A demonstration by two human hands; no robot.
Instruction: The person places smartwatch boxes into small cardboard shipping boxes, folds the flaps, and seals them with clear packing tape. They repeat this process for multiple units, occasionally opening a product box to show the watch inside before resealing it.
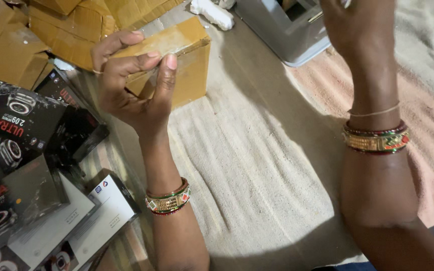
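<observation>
Clear tape (pixel 149 75), pinched in our left hand (pixel 131 80), seems to run right and upward toward our raised right hand (pixel 355 25), whose grip is cut off, so we cannot tell its state; the carton (pixel 189 65) lies directly behind the left grip.

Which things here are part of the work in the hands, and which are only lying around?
In use: left hand, right hand, clear tape strip, small carton.
Lying about: black boxes, white boxes, flat cartons, grey bin.
</observation>
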